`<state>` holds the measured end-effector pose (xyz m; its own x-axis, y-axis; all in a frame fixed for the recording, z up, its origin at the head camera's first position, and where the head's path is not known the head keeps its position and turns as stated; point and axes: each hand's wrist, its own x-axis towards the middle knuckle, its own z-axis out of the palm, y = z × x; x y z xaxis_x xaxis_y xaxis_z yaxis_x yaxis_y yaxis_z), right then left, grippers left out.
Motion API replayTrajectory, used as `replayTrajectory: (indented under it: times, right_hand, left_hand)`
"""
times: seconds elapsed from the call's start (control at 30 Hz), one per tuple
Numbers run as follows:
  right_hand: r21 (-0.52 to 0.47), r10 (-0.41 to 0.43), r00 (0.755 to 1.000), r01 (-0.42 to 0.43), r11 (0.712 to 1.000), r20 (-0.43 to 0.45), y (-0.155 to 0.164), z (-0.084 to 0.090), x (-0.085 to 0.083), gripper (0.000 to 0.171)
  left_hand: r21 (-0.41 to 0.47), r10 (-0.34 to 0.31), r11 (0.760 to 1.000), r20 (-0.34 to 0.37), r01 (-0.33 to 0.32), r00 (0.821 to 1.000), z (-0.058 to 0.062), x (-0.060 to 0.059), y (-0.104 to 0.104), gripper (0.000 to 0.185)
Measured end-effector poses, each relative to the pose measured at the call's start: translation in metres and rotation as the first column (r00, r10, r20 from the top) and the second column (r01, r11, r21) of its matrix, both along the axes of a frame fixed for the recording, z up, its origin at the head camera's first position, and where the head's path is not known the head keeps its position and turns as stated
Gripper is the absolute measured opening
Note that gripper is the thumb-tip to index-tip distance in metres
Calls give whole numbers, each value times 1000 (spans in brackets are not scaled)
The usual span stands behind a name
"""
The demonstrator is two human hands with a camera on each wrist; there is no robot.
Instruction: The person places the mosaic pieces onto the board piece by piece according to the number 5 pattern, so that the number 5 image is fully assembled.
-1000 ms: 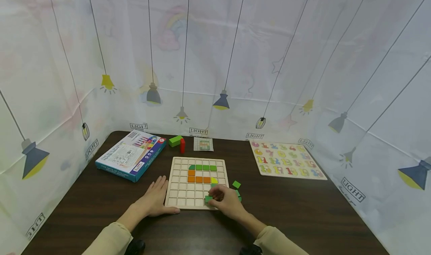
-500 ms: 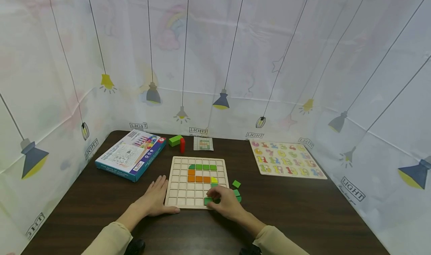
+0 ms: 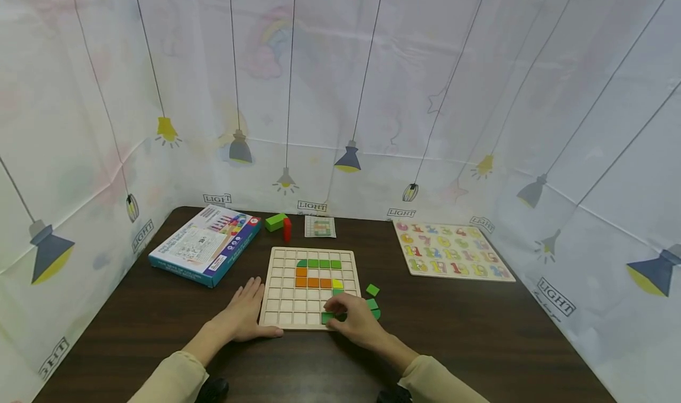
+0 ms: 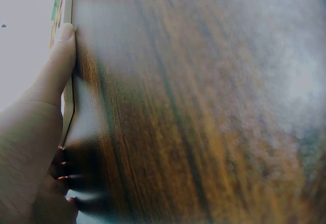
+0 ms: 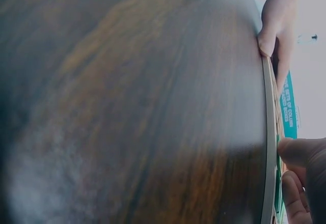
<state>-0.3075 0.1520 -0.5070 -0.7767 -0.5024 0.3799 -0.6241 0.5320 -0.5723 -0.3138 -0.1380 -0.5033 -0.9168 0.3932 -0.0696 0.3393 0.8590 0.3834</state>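
My left hand (image 3: 242, 314) lies with straight fingers along the left side of the wooden grid board (image 3: 287, 305), its thumb at the near corner. Over the near right part of the board, my right hand (image 3: 357, 320) has its thumb and curled fingers on a green tile (image 3: 327, 318), which sits in a front-row square. More green shows in the gap under the fingers. The right wrist view has the thumb (image 5: 298, 150) against a green tile at the board's edge. Farther up the grid sit a row of green tiles (image 3: 324, 264), orange tiles (image 3: 314, 282) and a yellow tile (image 3: 337, 284).
Loose green tiles (image 3: 373, 290) lie right of the board. Behind it stand a green block (image 3: 276, 221), a red block (image 3: 287, 230) and a pattern card (image 3: 320, 227). A boxed game (image 3: 204, 243) is at back left, a number puzzle board (image 3: 452, 252) at back right.
The green tile under my right hand has gone from slightly raised to level in its square, and the right hand has shifted slightly left. My left hand keeps its place on the board.
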Motion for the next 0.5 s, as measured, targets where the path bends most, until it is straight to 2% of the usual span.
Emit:
replayTrajectory:
  times: [0.2, 0.4, 0.5]
  right_hand:
    - [-74, -13, 1000, 15, 997, 27, 9, 4, -2, 25]
    - [-121, -87, 989, 102, 987, 121, 24, 4, -8, 22]
    - [-130, -124, 983, 142, 981, 134, 32, 4, -10, 23]
  left_hand:
    - [-8, 5, 1000, -2, -5, 1000, -1, 1, -1, 122]
    - [-17, 10, 1000, 7, -10, 1000, -1, 0, 0, 122]
    - [-4, 7, 1000, 5, -7, 1000, -1, -1, 1, 121]
